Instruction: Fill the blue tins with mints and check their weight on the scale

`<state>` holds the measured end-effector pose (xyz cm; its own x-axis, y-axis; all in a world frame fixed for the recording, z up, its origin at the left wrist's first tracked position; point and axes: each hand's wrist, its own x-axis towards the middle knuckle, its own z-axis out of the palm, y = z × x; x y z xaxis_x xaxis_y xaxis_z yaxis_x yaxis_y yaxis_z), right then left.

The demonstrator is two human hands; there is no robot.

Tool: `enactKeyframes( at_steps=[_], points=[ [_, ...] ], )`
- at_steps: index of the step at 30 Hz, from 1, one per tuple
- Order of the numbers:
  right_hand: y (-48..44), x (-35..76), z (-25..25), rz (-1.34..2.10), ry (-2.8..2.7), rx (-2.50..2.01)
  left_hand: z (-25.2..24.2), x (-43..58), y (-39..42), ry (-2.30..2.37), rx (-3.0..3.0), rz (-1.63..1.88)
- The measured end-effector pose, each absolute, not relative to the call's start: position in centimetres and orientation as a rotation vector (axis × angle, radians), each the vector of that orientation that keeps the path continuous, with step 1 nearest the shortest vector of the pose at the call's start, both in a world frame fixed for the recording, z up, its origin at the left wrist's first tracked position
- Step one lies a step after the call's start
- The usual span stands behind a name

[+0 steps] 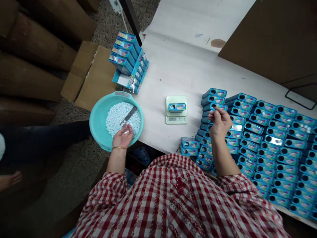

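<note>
My left hand (123, 135) lies palm up over the near rim of a teal basin (99, 114) full of small white tablets (119, 115), cupping a few of them. A metal scoop (128, 115) rests in the tablets. My right hand (220, 122) pinches the edge of a blue tin (217, 107) in the rows of blue tins (273, 142) on the white table (177, 69). Between the hands, a small pale green scale (176, 109) carries one blue tin (177, 107).
A stack of blue packets (129, 59) stands at the table's left edge. Cardboard boxes (90, 74) lie on the floor to the left, and a large brown board (275, 31) leans at the far right. Another person's foot (6, 180) shows at the left edge.
</note>
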<state>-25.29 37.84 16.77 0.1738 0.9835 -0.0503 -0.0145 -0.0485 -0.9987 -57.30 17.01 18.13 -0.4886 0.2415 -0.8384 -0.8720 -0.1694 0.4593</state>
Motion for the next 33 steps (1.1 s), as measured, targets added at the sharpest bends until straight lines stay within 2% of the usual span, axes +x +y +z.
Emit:
enactKeyframes(
  at_steps=[5, 11, 20, 24, 33],
  points=[
    [37.6, -26.2, 15.5, 1.243, -1.201, -1.34, 18.8, -57.1, 17.5, 1.258, -0.736, 1.771],
    [38.4, -28.9, 13.0, 1.368, -1.712, -1.258, 19.9, -54.7, 19.5, 1.206, -0.633, 1.651],
    [39.1, -30.9, 12.7, 1.27, -2.064, -1.167, 19.8, -56.0, 19.2, 1.346, -0.611, 1.664],
    [39.4, -31.1, 13.2, 1.099, -2.235, -1.114, 18.2, -57.8, 18.2, 1.522, -0.595, 1.657],
    [40.7, -32.5, 15.4, 0.85, -2.664, -0.996, 13.5, -59.0, 18.0, 1.961, -0.17, 1.352]
  ],
)
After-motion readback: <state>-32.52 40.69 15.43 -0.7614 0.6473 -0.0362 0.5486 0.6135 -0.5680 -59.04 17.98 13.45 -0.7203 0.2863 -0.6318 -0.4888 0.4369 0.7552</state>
